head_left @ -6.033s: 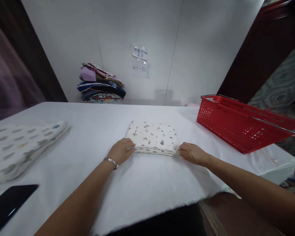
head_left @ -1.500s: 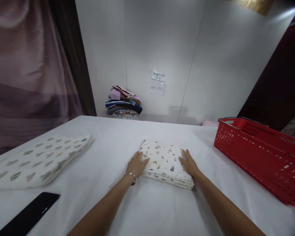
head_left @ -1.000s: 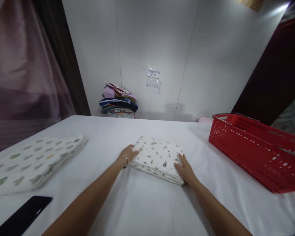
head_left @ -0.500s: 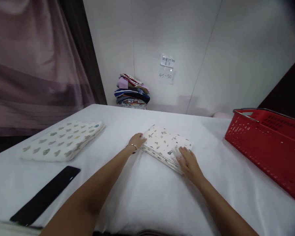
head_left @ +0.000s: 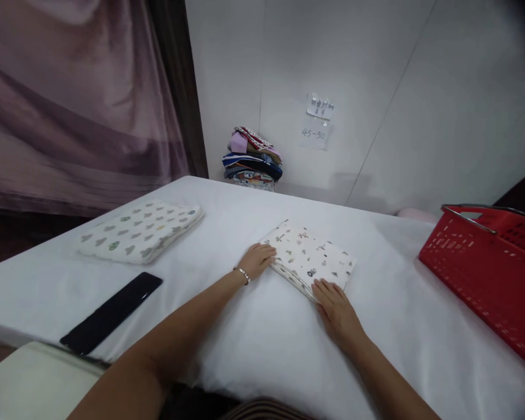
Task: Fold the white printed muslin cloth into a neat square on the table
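A folded white cloth (head_left: 308,251) with a small scattered print lies in the middle of the white-covered table. My left hand (head_left: 258,259), with a bracelet at the wrist, rests on the cloth's left corner, fingers stretched out over the edge. At the near right corner, my right hand (head_left: 335,303) lies flat, its fingertips on the top layer. Stacked fold edges show along the near side between both hands. To the left sits a second folded cloth (head_left: 142,230), white with grey cloud shapes, apart from my hands.
A red plastic basket (head_left: 485,280) with metal handles stands at the right. On the left lies a flat black object (head_left: 114,312). A pile of folded fabrics (head_left: 252,157) is against the wall behind the table (head_left: 254,338). A pale surface (head_left: 35,385) shows at lower left.
My left hand has slid nearer along the cloth's left corner, and my right hand has drawn back to the near edge. The view has shifted left.
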A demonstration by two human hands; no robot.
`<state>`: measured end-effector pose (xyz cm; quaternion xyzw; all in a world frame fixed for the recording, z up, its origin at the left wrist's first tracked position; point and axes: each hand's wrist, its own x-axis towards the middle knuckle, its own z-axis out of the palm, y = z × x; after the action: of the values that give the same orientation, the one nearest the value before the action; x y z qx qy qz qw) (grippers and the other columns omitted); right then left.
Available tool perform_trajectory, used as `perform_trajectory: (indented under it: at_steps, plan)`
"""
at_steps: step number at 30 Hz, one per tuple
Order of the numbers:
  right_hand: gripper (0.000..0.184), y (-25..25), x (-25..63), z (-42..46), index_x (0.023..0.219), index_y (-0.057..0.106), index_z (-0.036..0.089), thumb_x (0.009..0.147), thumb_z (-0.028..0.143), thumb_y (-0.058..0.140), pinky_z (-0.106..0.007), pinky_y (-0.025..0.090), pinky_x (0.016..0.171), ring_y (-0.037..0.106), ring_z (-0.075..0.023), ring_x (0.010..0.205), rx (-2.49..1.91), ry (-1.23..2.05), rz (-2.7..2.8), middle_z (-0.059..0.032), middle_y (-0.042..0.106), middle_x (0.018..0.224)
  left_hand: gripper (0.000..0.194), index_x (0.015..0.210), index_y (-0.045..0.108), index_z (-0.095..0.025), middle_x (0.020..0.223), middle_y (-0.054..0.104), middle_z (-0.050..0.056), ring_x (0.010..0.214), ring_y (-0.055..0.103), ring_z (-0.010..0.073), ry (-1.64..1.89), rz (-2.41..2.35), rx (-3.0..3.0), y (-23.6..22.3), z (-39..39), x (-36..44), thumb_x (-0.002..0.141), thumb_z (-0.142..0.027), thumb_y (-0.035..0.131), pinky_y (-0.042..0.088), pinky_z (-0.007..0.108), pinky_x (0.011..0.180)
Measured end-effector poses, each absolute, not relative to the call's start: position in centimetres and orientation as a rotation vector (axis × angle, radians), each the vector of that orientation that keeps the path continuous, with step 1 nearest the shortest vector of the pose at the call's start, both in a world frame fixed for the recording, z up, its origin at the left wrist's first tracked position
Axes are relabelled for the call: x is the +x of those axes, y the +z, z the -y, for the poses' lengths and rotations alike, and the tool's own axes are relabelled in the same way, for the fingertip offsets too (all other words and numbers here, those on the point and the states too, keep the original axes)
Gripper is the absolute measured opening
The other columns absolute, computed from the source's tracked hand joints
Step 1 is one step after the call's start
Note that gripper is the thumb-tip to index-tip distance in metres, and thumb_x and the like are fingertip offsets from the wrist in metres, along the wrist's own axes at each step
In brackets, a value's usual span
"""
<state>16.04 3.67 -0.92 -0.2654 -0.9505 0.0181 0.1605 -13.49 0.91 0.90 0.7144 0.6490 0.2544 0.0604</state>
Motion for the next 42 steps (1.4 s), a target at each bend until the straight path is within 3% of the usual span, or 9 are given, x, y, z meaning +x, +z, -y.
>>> perform_trajectory:
  at_steps: [5,9,14,21,32,42]
  plan:
    - [0.045,-1.0,15.9,-3.6,0.130,0.040,0.019,0.086,0.018,0.034,-0.047,0.025,0.101,0.033,-0.0240,0.125,-0.779,0.040,2.697,-0.0068,0.042,0.133,0.029,0.110,0.057,-0.029,0.122,0.055,0.000,0.117,0.042,0.0175,0.665,-1.881,2.311,1.8,-0.5,-12.4,0.084,-0.030,0.045,0.016,0.041,0.104]
    - [0.042,-0.4,15.8,-3.5,0.127,0.044,0.018,0.086,0.020,0.035,-0.046,0.029,0.099,0.037,-0.0245,0.122,-0.757,0.053,2.670,-0.0080,0.048,0.129,0.029,0.109,0.057,-0.025,0.116,0.058,0.003,0.108,0.047,0.0172,0.646,-1.758,2.480,2.0,-0.9,-11.6,0.085,-0.022,0.041,0.027,0.037,0.097]
    - [0.031,1.5,14.7,-3.6,0.109,0.057,0.021,0.087,0.026,0.036,-0.037,0.041,0.083,0.053,-0.0224,0.098,-0.818,0.131,2.569,-0.0088,0.060,0.108,0.026,0.104,0.059,-0.024,0.104,0.059,0.004,0.098,0.049,0.0174,0.566,-1.722,2.587,2.2,-1.6,-11.1,0.085,-0.019,0.042,0.036,0.032,0.084]
    - [0.023,2.7,12.4,-3.8,0.091,0.062,0.021,0.086,0.026,0.040,-0.030,0.040,0.068,0.052,-0.0200,0.078,-0.920,0.024,2.635,-0.0068,0.060,0.083,0.023,0.096,0.061,-0.020,0.095,0.059,0.007,0.089,0.050,0.0180,0.413,-1.755,2.706,2.9,-1.8,-10.6,0.085,-0.017,0.040,0.039,0.031,0.076]
    - [0.028,1.3,12.5,-3.5,0.097,0.061,0.022,0.090,0.024,0.034,-0.029,0.040,0.068,0.053,-0.0195,0.081,-0.910,0.012,2.570,-0.0065,0.059,0.086,0.021,0.098,0.060,-0.022,0.095,0.059,0.004,0.090,0.050,0.0162,0.683,-1.697,2.549,2.2,-1.2,-10.9,0.083,-0.024,0.045,0.038,0.029,0.081]
    - [0.028,1.5,12.4,-4.3,0.097,0.061,0.023,0.089,0.028,0.035,-0.028,0.043,0.067,0.055,-0.0190,0.082,-0.979,0.153,2.588,-0.0048,0.061,0.088,0.018,0.092,0.061,-0.022,0.093,0.060,0.004,0.087,0.051,0.0173,0.429,-1.681,2.751,2.6,-2.2,-10.6,0.085,-0.029,0.047,0.037,0.029,0.075]
